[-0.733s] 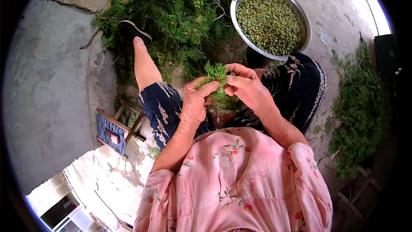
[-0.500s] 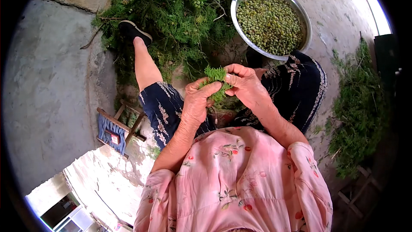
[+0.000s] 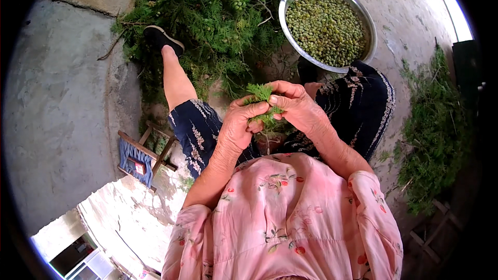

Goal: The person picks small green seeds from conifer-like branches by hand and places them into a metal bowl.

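A small green conifer sprig (image 3: 259, 91) with flat, feathery leaves is held between my hands above my lap. My left hand (image 3: 240, 122) closes on its leaves from the left, the thumb pressed toward the fingertips. From the right, my right hand (image 3: 296, 105) pinches the sprig between thumb and fingers, nearly touching the left thumb. A thin stem hangs down below the fingers. Whether a cone sits between the fingertips is hidden.
Ahead lies a large heap of cut conifer branches (image 3: 202, 26). A metal basin (image 3: 371, 46) of green cones stands at the far right. More branches (image 3: 433, 135) lie on the right. A small wooden stool (image 3: 146, 151) stands at the left by my leg.
Both hands stay close together in almost the same place. My fingers have shifted slightly on the sprig, and its leaves sit a little differently between them.
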{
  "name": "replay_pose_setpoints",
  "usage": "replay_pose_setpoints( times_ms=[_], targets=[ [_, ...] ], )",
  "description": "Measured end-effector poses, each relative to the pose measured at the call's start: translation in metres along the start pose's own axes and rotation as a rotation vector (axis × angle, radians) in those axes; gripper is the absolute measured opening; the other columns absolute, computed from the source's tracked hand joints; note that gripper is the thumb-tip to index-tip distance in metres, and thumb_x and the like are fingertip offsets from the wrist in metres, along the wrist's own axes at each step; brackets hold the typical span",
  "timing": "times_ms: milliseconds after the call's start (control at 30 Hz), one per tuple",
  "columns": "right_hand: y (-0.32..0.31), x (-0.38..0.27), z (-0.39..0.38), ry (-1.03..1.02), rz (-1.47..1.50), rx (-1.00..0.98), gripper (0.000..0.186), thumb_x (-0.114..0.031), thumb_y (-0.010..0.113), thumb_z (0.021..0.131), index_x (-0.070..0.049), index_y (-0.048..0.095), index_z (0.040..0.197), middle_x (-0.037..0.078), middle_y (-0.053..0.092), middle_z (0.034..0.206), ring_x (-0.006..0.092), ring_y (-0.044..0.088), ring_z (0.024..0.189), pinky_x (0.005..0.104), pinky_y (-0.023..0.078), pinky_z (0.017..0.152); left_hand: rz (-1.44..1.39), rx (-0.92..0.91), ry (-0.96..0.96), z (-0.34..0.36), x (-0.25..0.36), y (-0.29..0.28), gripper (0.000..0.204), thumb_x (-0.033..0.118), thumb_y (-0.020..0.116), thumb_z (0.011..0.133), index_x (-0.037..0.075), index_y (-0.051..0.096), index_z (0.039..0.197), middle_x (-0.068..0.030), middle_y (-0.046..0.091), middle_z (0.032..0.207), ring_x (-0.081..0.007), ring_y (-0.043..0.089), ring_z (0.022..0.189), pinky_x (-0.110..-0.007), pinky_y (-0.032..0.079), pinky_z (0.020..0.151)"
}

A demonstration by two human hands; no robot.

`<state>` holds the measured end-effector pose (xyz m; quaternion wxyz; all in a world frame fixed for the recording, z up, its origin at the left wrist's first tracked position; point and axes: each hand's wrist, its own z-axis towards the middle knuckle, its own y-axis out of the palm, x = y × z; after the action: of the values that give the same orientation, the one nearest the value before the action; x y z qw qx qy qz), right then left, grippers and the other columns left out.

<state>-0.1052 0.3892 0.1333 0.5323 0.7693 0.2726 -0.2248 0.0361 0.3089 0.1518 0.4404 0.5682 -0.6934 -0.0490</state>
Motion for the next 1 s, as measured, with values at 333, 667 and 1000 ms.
replay_pose_setpoints(
  times_ms=[333, 667, 1000],
  targets=[
    [-0.005, 0.020, 0.012, -0.059, 0.434, 0.060, 0.011, -0.011, 0.057, 0.085, -0.002, 0.056, 0.092, 0.002, 0.058, 0.079, 0.0108, 0.053, 0.063, 0.0218, 0.042, 0.053, -0.135, -0.051, 0.119, 0.003, -0.005, 0.000, 0.010, 0.011, 0.063, 0.078, 0.003, 0.059, 0.082, -0.0013, 0.053, 0.060, -0.0074, 0.035, 0.039, -0.023, 0.026, 0.040],
    [0.010, 0.006, 0.000, -0.180, -0.189, 0.010, 0.026, -0.008, 0.061, 0.079, -0.001, 0.050, 0.101, 0.006, 0.058, 0.077, 0.0084, 0.052, 0.062, 0.0207, 0.040, 0.052, -0.102, 0.140, 0.229, 0.007, -0.005, 0.006, 0.016, 0.020, 0.062, 0.081, 0.006, 0.055, 0.082, 0.0000, 0.043, 0.051, -0.0101, 0.036, 0.041, -0.024, 0.028, 0.041],
    [0.013, 0.010, 0.005, -0.178, -0.190, 0.043, 0.014, -0.004, 0.060, 0.078, -0.002, 0.052, 0.090, 0.002, 0.055, 0.070, 0.0056, 0.047, 0.057, 0.0172, 0.035, 0.048, -0.190, 0.075, 0.147, 0.010, -0.005, 0.003, 0.010, 0.015, 0.060, 0.082, 0.007, 0.054, 0.081, 0.0034, 0.037, 0.047, -0.0071, 0.029, 0.038, -0.021, 0.025, 0.038]
  ],
)
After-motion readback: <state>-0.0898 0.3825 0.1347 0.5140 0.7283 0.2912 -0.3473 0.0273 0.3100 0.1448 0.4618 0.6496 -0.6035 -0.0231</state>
